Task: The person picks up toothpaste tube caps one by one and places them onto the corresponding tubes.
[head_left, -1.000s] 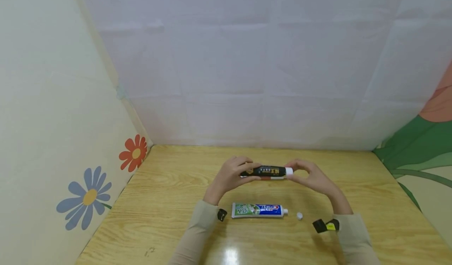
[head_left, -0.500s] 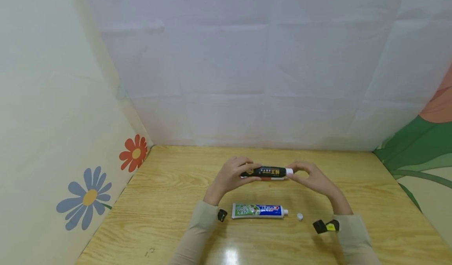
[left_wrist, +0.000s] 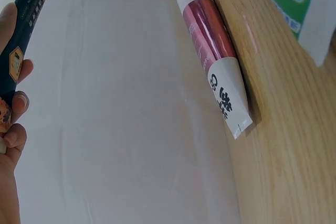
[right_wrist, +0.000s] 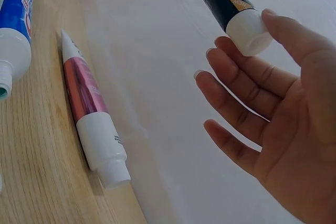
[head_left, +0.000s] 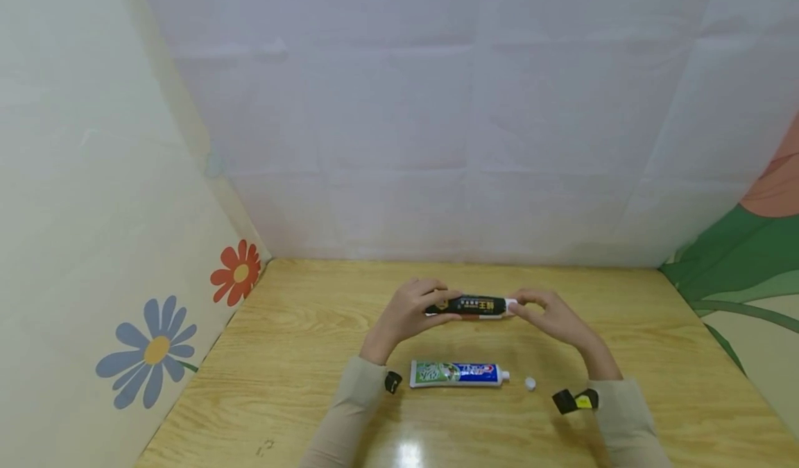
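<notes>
My left hand (head_left: 404, 317) grips the tail half of a black toothpaste tube (head_left: 477, 305), raised level above the table. At the other end, the thumb and index finger of my right hand (head_left: 557, 319) pinch the tube's white cap (right_wrist: 248, 34); the right wrist view shows its other fingers spread below. Behind the raised tube lies a pink-and-white tube (left_wrist: 210, 38), capped and mostly hidden in the head view. Nearer to me, a blue-and-green toothpaste tube (head_left: 458, 374) lies flat with its nozzle bare. A small white cap (head_left: 530, 383) sits just right of that nozzle.
The wooden table (head_left: 299, 399) meets a white sheet (head_left: 399, 142) hanging at the back. A wall with painted flowers (head_left: 157, 350) borders it on the left, and painted leaves (head_left: 736, 267) stand at the right. Both wrists wear black straps.
My right thumb and index finger have shifted a little on the white cap, the thumb now covering more of it. My left hand, the black tube and the things on the table stay where they were.
</notes>
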The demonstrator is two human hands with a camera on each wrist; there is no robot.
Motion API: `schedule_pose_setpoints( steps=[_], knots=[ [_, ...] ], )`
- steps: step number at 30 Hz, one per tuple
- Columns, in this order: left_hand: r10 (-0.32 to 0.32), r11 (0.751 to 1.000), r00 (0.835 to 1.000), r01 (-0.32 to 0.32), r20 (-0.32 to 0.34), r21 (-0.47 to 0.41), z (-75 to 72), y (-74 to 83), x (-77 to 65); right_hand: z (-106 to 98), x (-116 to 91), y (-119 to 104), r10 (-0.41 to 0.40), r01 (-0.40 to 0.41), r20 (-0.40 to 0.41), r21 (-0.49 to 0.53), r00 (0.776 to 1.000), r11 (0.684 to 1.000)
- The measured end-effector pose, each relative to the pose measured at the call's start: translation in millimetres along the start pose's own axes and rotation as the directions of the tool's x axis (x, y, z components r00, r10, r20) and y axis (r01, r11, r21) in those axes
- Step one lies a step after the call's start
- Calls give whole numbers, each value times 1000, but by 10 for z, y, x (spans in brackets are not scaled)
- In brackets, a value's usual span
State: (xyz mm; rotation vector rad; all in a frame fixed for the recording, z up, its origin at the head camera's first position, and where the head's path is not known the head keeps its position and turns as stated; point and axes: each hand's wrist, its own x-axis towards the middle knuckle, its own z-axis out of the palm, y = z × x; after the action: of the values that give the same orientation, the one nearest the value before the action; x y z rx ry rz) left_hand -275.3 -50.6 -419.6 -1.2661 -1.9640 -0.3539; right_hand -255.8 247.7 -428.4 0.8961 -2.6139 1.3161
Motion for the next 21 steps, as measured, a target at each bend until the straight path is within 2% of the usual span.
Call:
schedule_pose_setpoints(
  steps=[8, 16, 21],
  knots=[
    [1, 1000, 1000, -1, -8, -10, 7, 3, 0, 3, 9, 16, -3, 3, 12, -15, 1000, 1000],
    [4, 1000, 1000, -4, 1, -3, 36, -1, -10, -43, 8, -156, -29, 28, 52, 28, 998, 999],
    [0, 1000, 1000, 0, 8, -4, 42, 5, -9, -71, -9, -337, -34, 31, 67, 47, 997, 998]
  ],
)
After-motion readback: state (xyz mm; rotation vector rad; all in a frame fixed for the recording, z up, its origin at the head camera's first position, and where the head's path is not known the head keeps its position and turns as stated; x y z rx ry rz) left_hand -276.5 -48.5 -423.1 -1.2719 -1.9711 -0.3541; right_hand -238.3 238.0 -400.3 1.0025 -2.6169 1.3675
